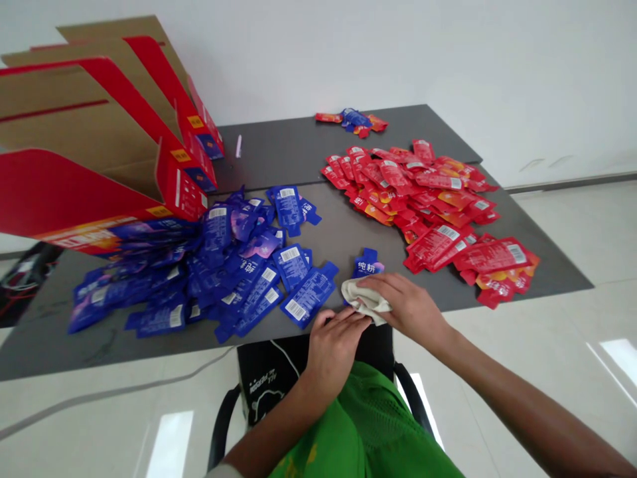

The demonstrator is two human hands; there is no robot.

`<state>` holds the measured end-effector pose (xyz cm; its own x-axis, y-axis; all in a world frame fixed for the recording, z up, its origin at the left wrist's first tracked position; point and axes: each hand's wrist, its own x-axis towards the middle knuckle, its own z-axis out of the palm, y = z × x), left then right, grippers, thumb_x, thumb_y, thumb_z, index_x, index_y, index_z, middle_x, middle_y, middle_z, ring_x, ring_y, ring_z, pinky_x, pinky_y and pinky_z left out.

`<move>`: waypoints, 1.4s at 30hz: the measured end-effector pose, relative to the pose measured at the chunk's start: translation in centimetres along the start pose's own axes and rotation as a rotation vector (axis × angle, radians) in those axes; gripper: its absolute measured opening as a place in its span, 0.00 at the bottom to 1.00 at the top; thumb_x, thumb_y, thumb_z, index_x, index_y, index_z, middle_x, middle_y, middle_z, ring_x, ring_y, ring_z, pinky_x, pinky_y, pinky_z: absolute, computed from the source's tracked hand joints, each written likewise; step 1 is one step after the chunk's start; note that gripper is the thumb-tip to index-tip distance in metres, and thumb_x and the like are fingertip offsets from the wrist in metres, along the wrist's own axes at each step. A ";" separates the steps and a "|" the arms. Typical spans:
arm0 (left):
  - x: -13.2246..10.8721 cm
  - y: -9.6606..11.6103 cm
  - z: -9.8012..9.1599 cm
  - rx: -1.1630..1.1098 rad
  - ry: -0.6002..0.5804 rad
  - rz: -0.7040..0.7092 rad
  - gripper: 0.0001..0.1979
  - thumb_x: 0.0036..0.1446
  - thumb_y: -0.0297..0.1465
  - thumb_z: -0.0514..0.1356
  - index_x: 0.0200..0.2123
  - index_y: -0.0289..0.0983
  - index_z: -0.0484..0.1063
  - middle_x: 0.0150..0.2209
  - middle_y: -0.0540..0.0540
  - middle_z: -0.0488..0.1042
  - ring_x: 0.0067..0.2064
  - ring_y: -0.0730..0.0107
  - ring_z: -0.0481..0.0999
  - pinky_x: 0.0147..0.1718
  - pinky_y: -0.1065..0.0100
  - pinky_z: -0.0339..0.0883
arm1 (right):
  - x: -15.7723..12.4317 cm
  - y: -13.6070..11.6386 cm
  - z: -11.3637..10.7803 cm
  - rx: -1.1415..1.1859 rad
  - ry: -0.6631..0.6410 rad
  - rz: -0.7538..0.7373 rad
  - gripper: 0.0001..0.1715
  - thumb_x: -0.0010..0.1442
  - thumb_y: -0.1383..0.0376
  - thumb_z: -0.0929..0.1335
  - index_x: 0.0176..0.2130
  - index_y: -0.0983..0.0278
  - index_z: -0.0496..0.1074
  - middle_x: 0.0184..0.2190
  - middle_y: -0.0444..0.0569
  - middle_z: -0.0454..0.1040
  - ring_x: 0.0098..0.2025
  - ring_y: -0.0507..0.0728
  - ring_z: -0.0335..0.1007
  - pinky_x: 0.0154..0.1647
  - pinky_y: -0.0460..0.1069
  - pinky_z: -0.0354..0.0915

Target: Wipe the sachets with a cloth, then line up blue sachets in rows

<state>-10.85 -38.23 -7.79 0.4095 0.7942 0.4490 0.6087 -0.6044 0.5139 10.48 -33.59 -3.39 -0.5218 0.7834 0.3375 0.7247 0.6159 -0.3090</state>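
The right hand (412, 307) gripped a folded cloth (362, 296) over a blue pouch (367, 265) near the front edge of the worktop (343, 232). The left hand (334, 345) lay just beside the cloth; whether it pinched the pouch could not be told.

the pale cloth (354, 292) and the right hand (411, 304) hide from us the lower part of the blue pouch (369, 263), and we cannot tell what the left hand (334, 345) touches at its fingertips. the small print on the red pouches (438, 247) is too tiny for us to read. we lose the nearest red box (64, 189) and the grey cable (149, 384) at the left edge, and the green garment (398, 431) at the bottom.
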 end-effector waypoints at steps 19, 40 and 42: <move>6.7 2.2 -2.0 0.274 -0.073 -0.164 0.26 0.69 0.41 0.67 0.65 0.38 0.70 0.53 0.41 0.80 0.52 0.53 0.77 0.47 0.54 0.70 | -2.6 -0.5 -0.1 0.110 0.575 0.460 0.19 0.69 0.52 0.72 0.54 0.58 0.79 0.49 0.53 0.83 0.49 0.67 0.81 0.53 0.62 0.75; 12.8 4.1 -1.9 0.443 -0.412 -0.240 0.12 0.68 0.22 0.58 0.40 0.31 0.84 0.33 0.34 0.83 0.36 0.48 0.87 0.32 0.59 0.81 | -5.9 -0.4 3.5 0.348 0.711 0.680 0.22 0.67 0.50 0.73 0.52 0.61 0.81 0.50 0.57 0.82 0.51 0.69 0.79 0.56 0.64 0.72; 12.6 3.4 -1.9 0.454 -0.347 -0.252 0.14 0.71 0.26 0.56 0.41 0.31 0.83 0.32 0.34 0.83 0.35 0.48 0.87 0.31 0.58 0.80 | -5.9 -0.3 3.5 0.349 0.712 0.674 0.23 0.67 0.50 0.73 0.52 0.62 0.81 0.49 0.57 0.82 0.51 0.68 0.80 0.56 0.63 0.72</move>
<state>-4.91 -30.33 0.98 0.3659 0.9292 0.0515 0.9124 -0.3691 0.1772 11.77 -38.11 -8.40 0.4117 0.8131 0.4115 0.5377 0.1478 -0.8301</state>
